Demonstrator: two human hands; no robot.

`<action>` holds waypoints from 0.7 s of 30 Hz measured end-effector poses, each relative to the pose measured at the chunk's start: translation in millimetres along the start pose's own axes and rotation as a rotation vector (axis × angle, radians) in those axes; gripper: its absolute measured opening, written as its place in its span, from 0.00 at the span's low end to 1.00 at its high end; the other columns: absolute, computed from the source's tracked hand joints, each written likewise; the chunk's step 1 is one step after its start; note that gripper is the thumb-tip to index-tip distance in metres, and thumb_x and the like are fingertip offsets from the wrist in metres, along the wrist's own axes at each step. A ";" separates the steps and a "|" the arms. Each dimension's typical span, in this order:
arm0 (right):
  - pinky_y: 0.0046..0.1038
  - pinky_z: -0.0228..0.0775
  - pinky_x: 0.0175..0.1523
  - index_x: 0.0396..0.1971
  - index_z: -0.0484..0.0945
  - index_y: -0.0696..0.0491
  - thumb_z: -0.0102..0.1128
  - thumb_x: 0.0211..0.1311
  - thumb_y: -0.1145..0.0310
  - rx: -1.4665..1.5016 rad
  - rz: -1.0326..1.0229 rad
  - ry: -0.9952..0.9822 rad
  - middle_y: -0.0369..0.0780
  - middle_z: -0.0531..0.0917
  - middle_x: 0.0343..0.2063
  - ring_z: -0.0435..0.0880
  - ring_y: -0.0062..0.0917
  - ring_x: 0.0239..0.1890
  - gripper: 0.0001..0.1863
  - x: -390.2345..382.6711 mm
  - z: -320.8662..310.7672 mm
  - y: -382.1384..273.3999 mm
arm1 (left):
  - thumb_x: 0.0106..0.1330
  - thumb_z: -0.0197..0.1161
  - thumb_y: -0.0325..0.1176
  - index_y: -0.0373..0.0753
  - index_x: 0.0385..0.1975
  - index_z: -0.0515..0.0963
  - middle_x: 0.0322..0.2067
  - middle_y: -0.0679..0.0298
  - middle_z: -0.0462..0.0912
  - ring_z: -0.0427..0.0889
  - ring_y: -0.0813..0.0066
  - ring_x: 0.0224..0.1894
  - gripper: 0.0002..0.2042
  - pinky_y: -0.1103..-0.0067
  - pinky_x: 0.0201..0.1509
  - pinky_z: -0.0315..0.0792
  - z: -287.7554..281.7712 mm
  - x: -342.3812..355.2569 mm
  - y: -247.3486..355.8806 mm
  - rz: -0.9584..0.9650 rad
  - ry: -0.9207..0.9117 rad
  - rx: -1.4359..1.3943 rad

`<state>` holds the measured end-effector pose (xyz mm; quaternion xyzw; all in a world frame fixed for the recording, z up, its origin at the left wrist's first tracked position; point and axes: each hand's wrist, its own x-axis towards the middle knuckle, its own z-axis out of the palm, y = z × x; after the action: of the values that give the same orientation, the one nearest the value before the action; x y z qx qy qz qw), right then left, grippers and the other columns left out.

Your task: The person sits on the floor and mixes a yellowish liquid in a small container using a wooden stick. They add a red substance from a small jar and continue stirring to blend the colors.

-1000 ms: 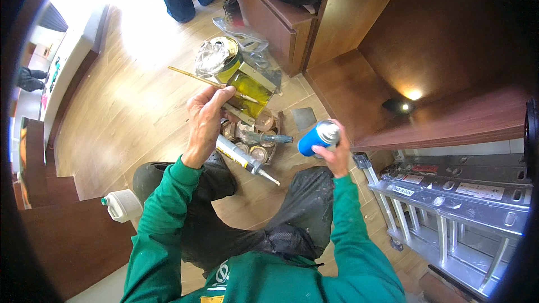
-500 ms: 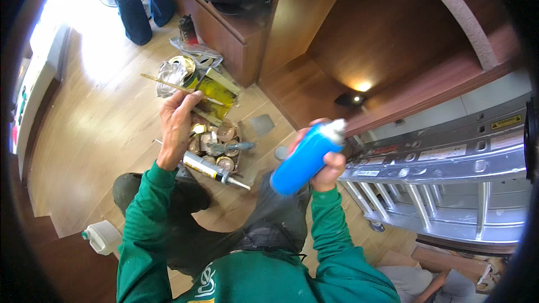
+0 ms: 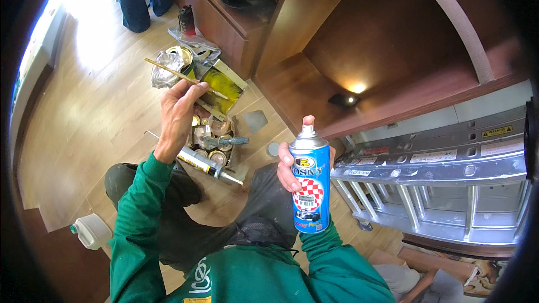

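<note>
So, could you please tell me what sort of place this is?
Probably an indoor room being fitted out or repaired; whether a home or a shop, I cannot tell. The brown wooden cabinet, the metal ladder and the blue spray can suggest it.

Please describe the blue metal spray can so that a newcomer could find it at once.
Start from the silver metal ladder on the right. Just left of it, the person's right hand holds the blue metal spray can upright. Its bright blue body and red-and-white checkered circle set it apart from the white, pointed tubular cartridge to its left.
</note>
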<state>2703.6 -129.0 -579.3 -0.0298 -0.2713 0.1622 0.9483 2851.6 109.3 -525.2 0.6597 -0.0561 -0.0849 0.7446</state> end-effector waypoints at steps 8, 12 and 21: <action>0.44 0.81 0.38 0.66 0.65 0.43 0.64 0.54 0.53 -0.440 0.094 0.775 0.52 0.75 0.49 0.83 0.42 0.37 0.38 -5.8 52.6 -20.9 | 0.70 0.64 0.34 0.31 0.39 0.82 0.32 0.61 0.85 0.82 0.78 0.27 0.11 0.82 0.26 0.78 -9.6 2.7 -0.4 0.005 0.011 -0.017; 0.38 0.83 0.36 0.58 0.66 0.47 0.69 0.56 0.55 -0.053 -0.896 0.615 0.47 0.76 0.43 0.82 0.33 0.33 0.32 -3.3 88.8 -63.8 | 0.69 0.64 0.34 0.31 0.39 0.82 0.32 0.61 0.85 0.83 0.78 0.28 0.11 0.81 0.26 0.78 -8.9 -1.6 3.7 -0.020 0.031 -0.013; 0.31 0.81 0.37 0.54 0.69 0.48 0.74 0.47 0.53 -0.552 -0.668 0.956 0.48 0.81 0.37 0.84 0.30 0.32 0.35 15.9 101.5 -46.7 | 0.70 0.65 0.36 0.30 0.35 0.82 0.30 0.61 0.85 0.82 0.78 0.28 0.12 0.82 0.28 0.77 -2.1 0.1 1.8 0.056 0.003 0.049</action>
<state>2676.8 -171.2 -478.1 -0.2557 0.1546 -0.2485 0.9214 2852.2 111.5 -523.7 0.6759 -0.0754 -0.0616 0.7305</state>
